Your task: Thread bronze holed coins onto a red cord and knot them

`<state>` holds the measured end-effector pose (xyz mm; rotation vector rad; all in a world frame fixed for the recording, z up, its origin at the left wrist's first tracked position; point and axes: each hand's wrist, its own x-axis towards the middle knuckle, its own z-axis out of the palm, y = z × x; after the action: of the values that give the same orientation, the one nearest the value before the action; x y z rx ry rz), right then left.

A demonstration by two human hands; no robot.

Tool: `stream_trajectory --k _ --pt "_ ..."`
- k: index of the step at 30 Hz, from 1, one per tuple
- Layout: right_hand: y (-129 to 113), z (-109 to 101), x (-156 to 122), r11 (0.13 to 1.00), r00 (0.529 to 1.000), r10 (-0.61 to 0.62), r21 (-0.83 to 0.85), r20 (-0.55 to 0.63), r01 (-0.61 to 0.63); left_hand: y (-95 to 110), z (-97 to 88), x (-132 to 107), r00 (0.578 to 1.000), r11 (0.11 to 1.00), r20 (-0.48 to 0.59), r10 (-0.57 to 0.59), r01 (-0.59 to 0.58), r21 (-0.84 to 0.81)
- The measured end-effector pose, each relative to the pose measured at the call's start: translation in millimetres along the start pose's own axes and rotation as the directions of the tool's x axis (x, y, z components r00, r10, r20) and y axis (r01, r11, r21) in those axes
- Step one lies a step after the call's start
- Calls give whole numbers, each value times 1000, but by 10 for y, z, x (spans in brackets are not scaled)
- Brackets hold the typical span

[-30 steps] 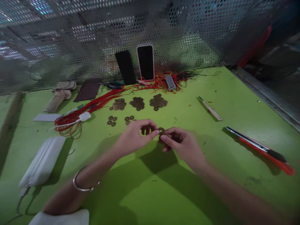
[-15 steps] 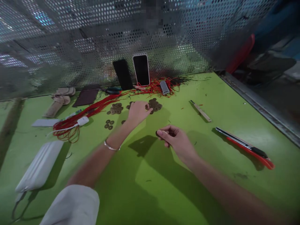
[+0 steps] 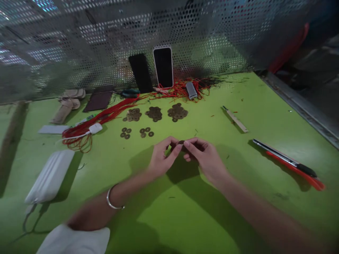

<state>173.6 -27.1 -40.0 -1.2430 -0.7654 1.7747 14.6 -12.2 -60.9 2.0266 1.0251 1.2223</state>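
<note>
Over the green table, my right hand (image 3: 208, 155) pinches a dark brown coin (image 3: 181, 143) between thumb and fingers. My left hand (image 3: 164, 155) meets it there, thumb and forefinger closed on the same spot; whether this is one coin or a small stack I cannot make out. Beyond the hands lie three piles of holed, bronze-coloured coins: a left pile (image 3: 133, 114), a middle pile (image 3: 154, 113) and a right pile (image 3: 177, 112). Closer in are two small groups of spread coins, a left group (image 3: 125, 133) and a right group (image 3: 146, 132).
A red utility knife (image 3: 288, 162) and a thin craft knife (image 3: 235, 120) lie at right. Red cords (image 3: 106, 120), a white power bank (image 3: 50, 176) and a white plug (image 3: 95, 128) are at left. Two phones, one white-framed (image 3: 163, 67), lean on the perforated metal screen (image 3: 206, 42).
My left hand has come back from the coin piles to meet my right hand at the coin. The middle pile and right small group now show fully. The view has shifted slightly.
</note>
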Motion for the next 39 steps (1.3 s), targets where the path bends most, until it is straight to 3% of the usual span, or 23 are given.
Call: stream_trajectory --k 5,12,18,25,39 --pt "-8 -3 -4 997 997 74 24 4 -74 -19 7 -5 999 998 -53 -7 4 -56" --pt "20 -42 11 999 999 38 -35 2 -38 -40 -8 21 995 998 -80 54 -55 -17" --pt "-22 -79 6 993 1000 -10 -122 -5 9 -55 -33 41 989 990 -29 144 -144 3" --pt "-33 -85 14 996 1000 28 -83 -10 -29 -54 -37 4 989 993 -96 114 -112 24" --pt "-34 -91 15 996 999 33 -88 -14 -34 -66 -34 0 988 991 -69 135 -136 -7"
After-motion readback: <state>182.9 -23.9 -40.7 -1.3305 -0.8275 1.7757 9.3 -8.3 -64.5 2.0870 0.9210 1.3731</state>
